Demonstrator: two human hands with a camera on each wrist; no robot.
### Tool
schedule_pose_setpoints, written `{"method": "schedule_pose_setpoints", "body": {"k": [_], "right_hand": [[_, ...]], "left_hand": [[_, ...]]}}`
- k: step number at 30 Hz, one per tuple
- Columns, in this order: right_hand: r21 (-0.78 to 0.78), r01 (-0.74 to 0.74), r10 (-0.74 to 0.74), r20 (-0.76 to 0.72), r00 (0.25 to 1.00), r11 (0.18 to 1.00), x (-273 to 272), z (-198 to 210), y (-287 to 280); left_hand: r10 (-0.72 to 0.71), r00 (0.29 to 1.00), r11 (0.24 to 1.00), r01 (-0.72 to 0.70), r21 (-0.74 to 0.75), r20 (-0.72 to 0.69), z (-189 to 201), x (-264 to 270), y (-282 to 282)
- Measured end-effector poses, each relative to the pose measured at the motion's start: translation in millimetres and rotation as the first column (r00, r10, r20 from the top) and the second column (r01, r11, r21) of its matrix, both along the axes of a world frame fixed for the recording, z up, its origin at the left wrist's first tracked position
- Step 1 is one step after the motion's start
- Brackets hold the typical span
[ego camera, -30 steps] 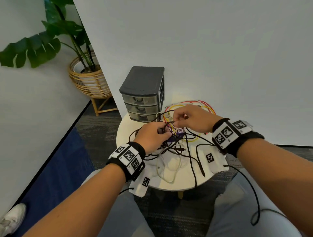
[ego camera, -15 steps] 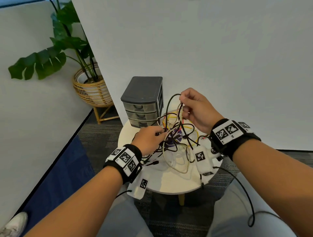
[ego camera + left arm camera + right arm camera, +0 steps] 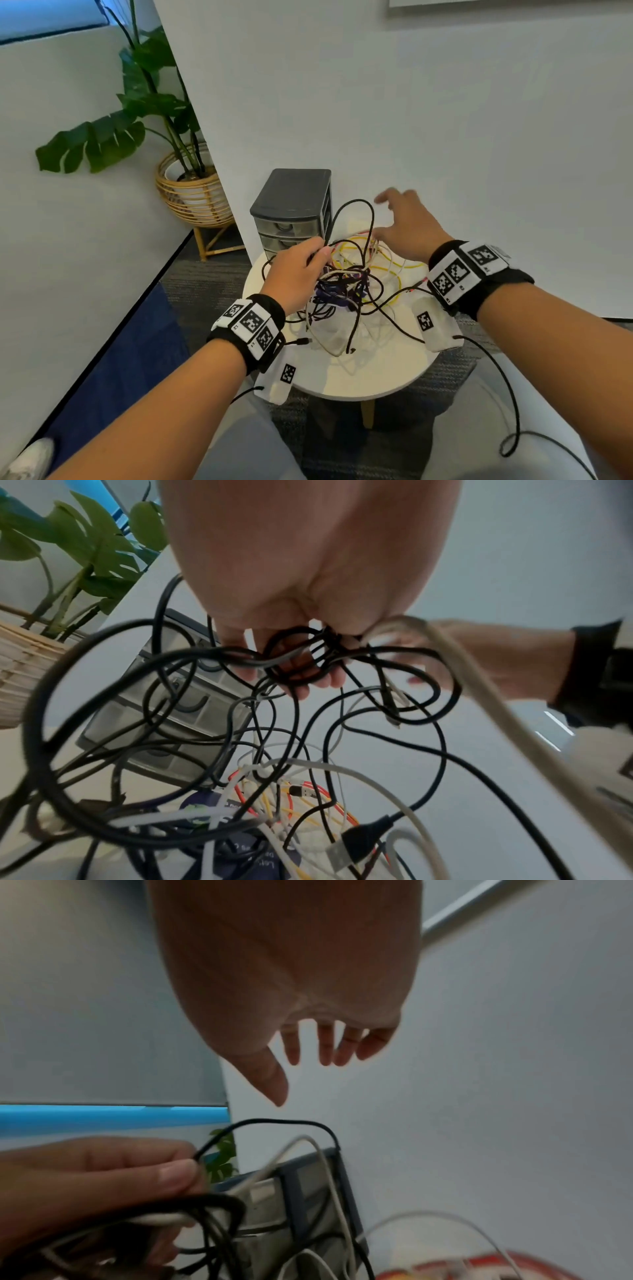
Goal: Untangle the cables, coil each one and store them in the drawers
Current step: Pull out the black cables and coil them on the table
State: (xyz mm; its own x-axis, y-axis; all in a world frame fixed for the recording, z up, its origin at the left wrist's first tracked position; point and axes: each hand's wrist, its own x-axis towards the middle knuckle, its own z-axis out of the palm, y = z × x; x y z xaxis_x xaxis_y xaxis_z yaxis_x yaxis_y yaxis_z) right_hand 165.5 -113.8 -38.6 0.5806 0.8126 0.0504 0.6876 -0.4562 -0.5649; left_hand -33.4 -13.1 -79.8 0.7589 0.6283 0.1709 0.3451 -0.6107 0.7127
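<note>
A tangle of cables (image 3: 346,284), black, white, yellow, red and purple, lies on a small round white table (image 3: 346,380). My left hand (image 3: 298,270) grips a bunch of black and white cables (image 3: 301,653) at the tangle's left side, fingers curled round them. A black cable loop (image 3: 359,212) stands up from the grip. My right hand (image 3: 404,222) hovers above the tangle's far right with spread, straight fingers (image 3: 325,1047) and holds nothing. A grey three-drawer unit (image 3: 294,209) stands at the table's back left, all drawers closed.
A white wall (image 3: 445,120) rises right behind the table. A potted plant in a wicker basket (image 3: 191,192) stands on the floor to the left. Thin wires from the wrist cameras trail over my lap (image 3: 507,411). The table's near edge (image 3: 370,394) is bare.
My right hand let go of the black loop it had lifted and now hangs open to the right of it. My left hand rose slightly, still gripping the bunch.
</note>
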Motion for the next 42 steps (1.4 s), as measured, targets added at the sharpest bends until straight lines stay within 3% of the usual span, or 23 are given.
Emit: {"method": "schedule_pose_setpoints", "body": {"k": [3, 5, 7, 9, 12, 16, 20, 23, 27, 33, 36, 38, 40, 42], "right_hand": [[0.075, -0.164, 0.125, 0.376, 0.918, 0.984, -22, 24, -3], [-0.118, -0.32, 0.331, 0.545, 0.77, 0.94, -41, 34, 2], [-0.374, -0.36, 0.519, 0.572, 0.635, 0.854, -53, 32, 8], [-0.445, -0.433, 0.614, 0.449, 0.649, 0.784, -51, 32, 11], [-0.18, -0.562, 0.59, 0.281, 0.757, 0.807, -39, 31, 13], [0.184, -0.39, 0.369, 0.136, 0.919, 0.902, -30, 28, 8], [0.421, -0.174, 0.211, -0.043, 0.976, 0.89, -28, 28, 3], [0.568, 0.035, 0.139, -0.26, 0.956, 0.823, -24, 33, 4], [0.683, 0.359, 0.212, -0.602, 0.77, 0.636, -12, 55, 5], [0.625, 0.23, 0.249, -0.582, 0.774, 0.746, -11, 46, 3], [0.627, 0.211, 0.277, -0.587, 0.761, 0.75, -15, 46, 6], [0.638, 0.189, 0.295, -0.572, 0.765, 0.747, -16, 50, 8], [0.644, 0.166, 0.304, -0.553, 0.776, 0.747, -18, 54, 11], [0.642, 0.15, 0.306, -0.541, 0.783, 0.752, -19, 57, 14]], "left_hand": [[-0.025, 1.0, 0.999, 0.026, 0.044, -0.015, -1, 2, -4], [-0.039, 0.999, 0.998, 0.039, 0.059, 0.01, -1, 5, -6], [-0.047, 0.998, 0.998, 0.045, 0.045, 0.044, -1, 6, -7], [-0.053, 0.997, 0.998, 0.052, 0.031, 0.051, -2, 3, -5], [-0.073, 0.997, 0.996, 0.072, 0.061, 0.013, -2, -3, -4], [-0.074, 0.995, 0.996, 0.077, -0.039, 0.062, 4, -4, 0], [-0.092, 0.993, 0.99, 0.099, -0.101, 0.07, 3, -4, 8], [-0.055, 0.994, 0.985, 0.07, -0.161, 0.094, 0, -8, 13], [0.033, 0.997, 0.977, -0.017, -0.212, 0.07, -12, -16, 23], [0.005, 0.995, 0.977, -0.027, -0.212, -0.103, -1, -20, 28], [-0.011, 0.949, 0.999, -0.001, -0.038, -0.316, 18, -14, 31], [0.087, 0.915, 0.988, -0.028, 0.152, -0.394, 30, -11, 33], [0.11, 0.941, 0.975, -0.04, 0.217, -0.319, 40, -8, 34], [-0.049, 0.984, 0.998, 0.056, 0.033, -0.174, 43, -1, 30]]}}
